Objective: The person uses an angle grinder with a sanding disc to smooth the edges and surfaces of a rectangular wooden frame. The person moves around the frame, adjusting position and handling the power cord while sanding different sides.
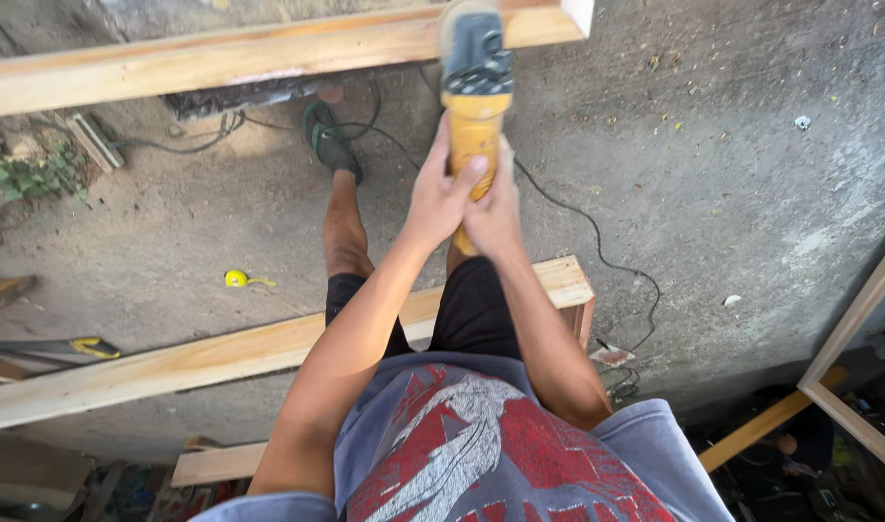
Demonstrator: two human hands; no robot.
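Dusty concrete floor (732,145), timber frame across top of frame. Your left hand (441,198) and right hand (491,208) both closed around yellow grinder (474,106) body, top centre, head on plank (220,53). Heavy, rigid, probably vibrating; hold barrel, clear of disc and cord (587,227).

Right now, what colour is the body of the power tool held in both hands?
Yellow, with a dark grey head; the grinder shows clearly in the head view.
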